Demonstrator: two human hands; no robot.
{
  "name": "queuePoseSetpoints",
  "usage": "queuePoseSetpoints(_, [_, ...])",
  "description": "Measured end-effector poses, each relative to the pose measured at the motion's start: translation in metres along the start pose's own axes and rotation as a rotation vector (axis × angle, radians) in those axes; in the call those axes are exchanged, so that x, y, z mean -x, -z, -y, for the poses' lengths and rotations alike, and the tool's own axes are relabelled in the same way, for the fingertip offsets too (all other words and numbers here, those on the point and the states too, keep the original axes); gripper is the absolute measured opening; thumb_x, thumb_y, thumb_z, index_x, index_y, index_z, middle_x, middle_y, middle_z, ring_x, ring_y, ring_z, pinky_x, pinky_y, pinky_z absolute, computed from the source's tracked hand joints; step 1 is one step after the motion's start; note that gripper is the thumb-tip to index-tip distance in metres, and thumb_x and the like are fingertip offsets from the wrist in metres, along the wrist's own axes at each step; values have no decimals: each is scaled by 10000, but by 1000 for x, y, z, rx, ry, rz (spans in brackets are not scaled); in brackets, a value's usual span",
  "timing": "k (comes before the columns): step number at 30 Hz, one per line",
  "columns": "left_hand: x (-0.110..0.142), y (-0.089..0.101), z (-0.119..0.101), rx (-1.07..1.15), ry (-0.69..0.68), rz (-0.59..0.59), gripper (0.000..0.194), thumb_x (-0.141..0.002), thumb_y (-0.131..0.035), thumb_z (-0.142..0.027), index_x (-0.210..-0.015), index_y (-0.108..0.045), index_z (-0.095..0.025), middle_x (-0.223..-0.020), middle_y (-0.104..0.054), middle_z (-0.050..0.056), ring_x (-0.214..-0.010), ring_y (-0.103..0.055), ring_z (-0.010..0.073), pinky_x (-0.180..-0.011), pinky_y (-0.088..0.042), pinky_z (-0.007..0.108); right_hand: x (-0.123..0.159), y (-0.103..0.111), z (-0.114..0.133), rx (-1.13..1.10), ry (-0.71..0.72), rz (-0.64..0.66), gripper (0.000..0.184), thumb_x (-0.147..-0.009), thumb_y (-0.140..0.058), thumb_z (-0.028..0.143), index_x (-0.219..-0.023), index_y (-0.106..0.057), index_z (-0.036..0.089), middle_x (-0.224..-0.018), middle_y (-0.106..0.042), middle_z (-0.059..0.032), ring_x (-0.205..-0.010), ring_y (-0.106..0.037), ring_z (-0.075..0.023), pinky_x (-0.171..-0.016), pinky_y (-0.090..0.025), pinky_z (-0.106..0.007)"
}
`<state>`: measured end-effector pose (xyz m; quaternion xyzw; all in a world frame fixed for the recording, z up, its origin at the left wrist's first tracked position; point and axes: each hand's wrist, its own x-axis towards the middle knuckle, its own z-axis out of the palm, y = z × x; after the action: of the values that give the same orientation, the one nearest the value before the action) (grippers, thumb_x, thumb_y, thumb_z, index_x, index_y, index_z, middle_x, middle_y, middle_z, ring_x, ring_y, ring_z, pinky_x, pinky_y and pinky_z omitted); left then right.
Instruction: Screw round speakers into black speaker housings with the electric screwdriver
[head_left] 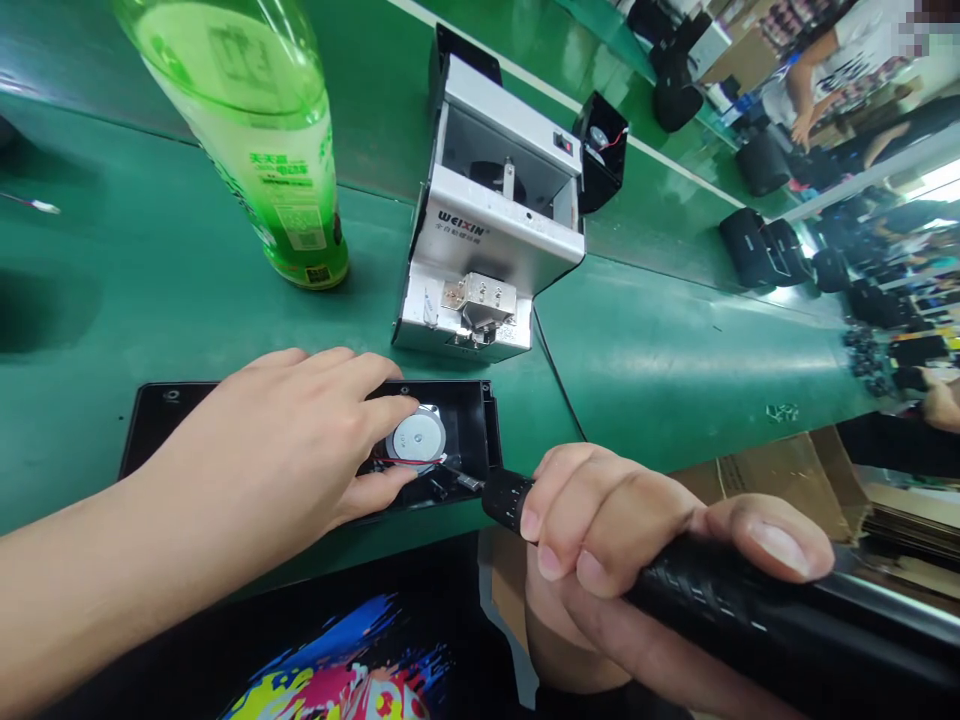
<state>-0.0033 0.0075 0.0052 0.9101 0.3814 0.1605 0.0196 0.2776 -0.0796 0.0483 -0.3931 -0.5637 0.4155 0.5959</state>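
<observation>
A: What is seen first?

B: A green counter (675,360) is seen across the whole view. On it, at the back, a grey metal machine (499,235) is stood, and a green bottle (262,130) is stood upright to its left, well apart from it.

A: And nearer the person?

B: A shallow black tray (476,425) is laid flat at the near edge of the counter, just in front of the machine. It is largely covered by the left hand (277,450), which is spread open and pressed down on it, palm down, with fingers apart.

A: Is anything gripped?

B: A black electric screwdriver (750,610) is clamped in the right hand (637,550), the fingers being wrapped fully around its body. Its tip is pointed left into the tray's right end.

A: What is found inside the tray?

B: A round silver disc (416,438) is seen between the left forefinger and thumb, touched by the fingertips. A thin red wire (405,463) is run just below it. Whether the screwdriver tip is touching anything cannot be told.
</observation>
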Motion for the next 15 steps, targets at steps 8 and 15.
queuePoseSetpoints(8, [0, -1, -1, 67, 90, 53, 338, -1000, -1038, -551, -1249, -946, -342, -1271, -889, 121, -1014, -845, 393, -834, -613, 570, -15, -5, -6, -111, 93, -132, 212, -1254, -840, 615, -1373, -957, 485, -695, -743, 101, -502, -700, -174, -613, -678, -410])
queuePoseSetpoints(15, [-1, -2, -2, 14, -9, -40, 347, -954, -1075, -443, -1200, -910, -264, -1211, -882, 137, -976, -836, 400, -757, -550, 551, -19, -7, -2, -164, 98, -148, 260, -1242, -864, 637, -1362, -974, 434, -753, -818, 81, -547, -769, -186, -643, -711, -425])
